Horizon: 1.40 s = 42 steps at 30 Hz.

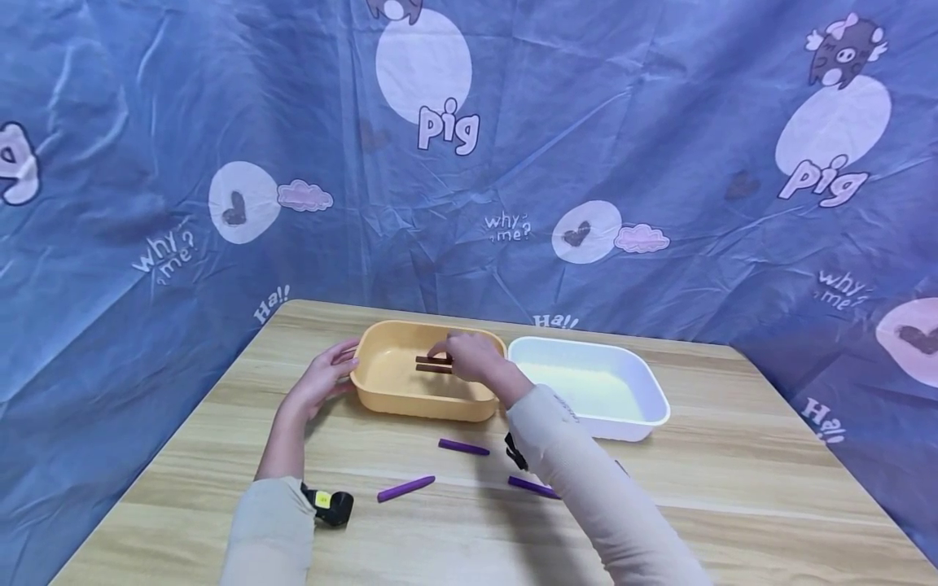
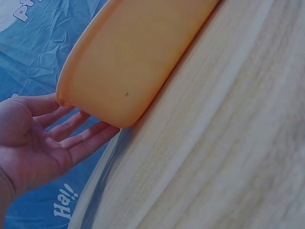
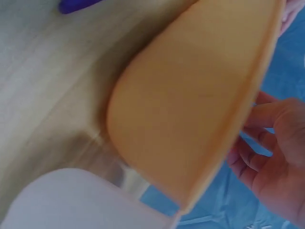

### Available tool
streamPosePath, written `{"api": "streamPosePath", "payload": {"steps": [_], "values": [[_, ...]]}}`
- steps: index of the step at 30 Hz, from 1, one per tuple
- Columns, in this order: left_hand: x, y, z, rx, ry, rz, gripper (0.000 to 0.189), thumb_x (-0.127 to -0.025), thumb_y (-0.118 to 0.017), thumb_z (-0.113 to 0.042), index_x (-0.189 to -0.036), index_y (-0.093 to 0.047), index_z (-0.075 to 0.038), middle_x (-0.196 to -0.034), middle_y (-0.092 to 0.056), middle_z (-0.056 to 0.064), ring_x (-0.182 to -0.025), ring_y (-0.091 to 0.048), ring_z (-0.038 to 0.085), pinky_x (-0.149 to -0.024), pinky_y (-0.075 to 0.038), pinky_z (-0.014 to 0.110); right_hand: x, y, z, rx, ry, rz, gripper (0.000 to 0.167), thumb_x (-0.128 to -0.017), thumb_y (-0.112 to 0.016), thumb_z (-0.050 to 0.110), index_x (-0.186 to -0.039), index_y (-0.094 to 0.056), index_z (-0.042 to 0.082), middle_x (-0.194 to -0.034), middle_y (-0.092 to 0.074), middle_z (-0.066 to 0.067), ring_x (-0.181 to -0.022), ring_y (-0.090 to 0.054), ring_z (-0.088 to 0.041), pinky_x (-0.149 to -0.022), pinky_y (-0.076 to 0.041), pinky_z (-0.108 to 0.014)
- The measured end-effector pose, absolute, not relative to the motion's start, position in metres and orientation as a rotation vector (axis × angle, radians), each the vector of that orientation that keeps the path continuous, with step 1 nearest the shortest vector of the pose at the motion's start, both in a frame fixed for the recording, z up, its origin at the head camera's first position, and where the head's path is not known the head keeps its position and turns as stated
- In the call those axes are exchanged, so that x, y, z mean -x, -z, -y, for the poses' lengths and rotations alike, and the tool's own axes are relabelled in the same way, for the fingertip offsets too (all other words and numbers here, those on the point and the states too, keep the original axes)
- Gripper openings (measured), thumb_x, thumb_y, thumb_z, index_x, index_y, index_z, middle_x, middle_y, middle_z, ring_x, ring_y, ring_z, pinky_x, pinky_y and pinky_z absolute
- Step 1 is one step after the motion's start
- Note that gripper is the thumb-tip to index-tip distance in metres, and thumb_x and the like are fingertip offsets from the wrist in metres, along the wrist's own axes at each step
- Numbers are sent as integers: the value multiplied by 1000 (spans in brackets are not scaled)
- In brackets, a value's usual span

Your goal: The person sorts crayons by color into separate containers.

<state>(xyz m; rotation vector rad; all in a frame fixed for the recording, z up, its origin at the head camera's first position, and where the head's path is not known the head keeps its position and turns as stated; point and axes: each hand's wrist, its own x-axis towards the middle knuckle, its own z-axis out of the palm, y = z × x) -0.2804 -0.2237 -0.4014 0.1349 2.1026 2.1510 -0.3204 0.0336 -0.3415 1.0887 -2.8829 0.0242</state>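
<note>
My left hand, fingers extended, braces the orange tub while my right hand reaches over two brown sticks inside it; whether it grips them, I cannot tell. A light, level touch should keep them parallel.

Smooth plastic tubs, creased cloth backdrop
</note>
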Motion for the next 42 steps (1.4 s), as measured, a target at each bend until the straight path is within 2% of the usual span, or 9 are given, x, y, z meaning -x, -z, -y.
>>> {"api": "streamPosePath", "payload": {"steps": [3, 9, 17, 25, 37, 42], "values": [[281, 401, 224, -136, -2150, -2102, 53, -97, -38, -3, -144, -15, 2, -145, -19, 27, -126, -30, 42, -97, -35, 49, 324, 349, -32, -1069, -6, 2914, 46, -74, -67, 0, -112, -67, 27, -86, -59, 2, -75, -57, -16, -54, -43, -28], [282, 400, 224, -131, -2146, -2099, 52, -97, -38, -3, -144, -15, 3, -145, -18, 27, -126, -29, 42, -97, -35, 49, 328, 361, -31, -1022, -1, 2928, 46, -75, -62, -5, -110, -68, 25, -92, -61, 1, -82, -58, -19, -59, -46, -31], [284, 400, 224, -144, -2146, -2096, 52, -97, -36, -2, -144, -15, 4, -145, -18, 27, -126, -29, 43, -97, -34, 49, 329, 369, -29, -1011, -35, 2949, 37, -82, -63, 3, -109, -69, 26, -85, -58, 1, -79, -56, -19, -59, -46, -33], [285, 401, 225, -143, -2149, -2087, 52, -97, -37, -2, -144, -16, 3, -145, -18, 27, -126, -28, 43, -98, -34, 49, 327, 375, -25, -1004, 18, 2947, 40, -81, -60, 3, -112, -67, 27, -98, -63, -3, -86, -59, -21, -64, -49, -33], [289, 400, 228, -133, -2146, -2090, 52, -97, -38, -3, -144, -16, 2, -145, -19, 26, -126, -30, 42, -97, -35, 48, 331, 379, -23, -921, -51, 2926, 34, -81, -65, 8, -110, -68, 25, -94, -61, -2, -85, -59, -21, -59, -50, -34], [288, 399, 227, -128, -2140, -2092, 52, -97, -38, -3, -144, -16, 1, -145, -19, 26, -126, -29, 42, -98, -34, 49, 328, 369, -29, -902, -136, 2918, 44, -78, -62, -4, -114, -66, 21, -94, -59, -1, -85, -58, -19, -54, -47, -30]]}}
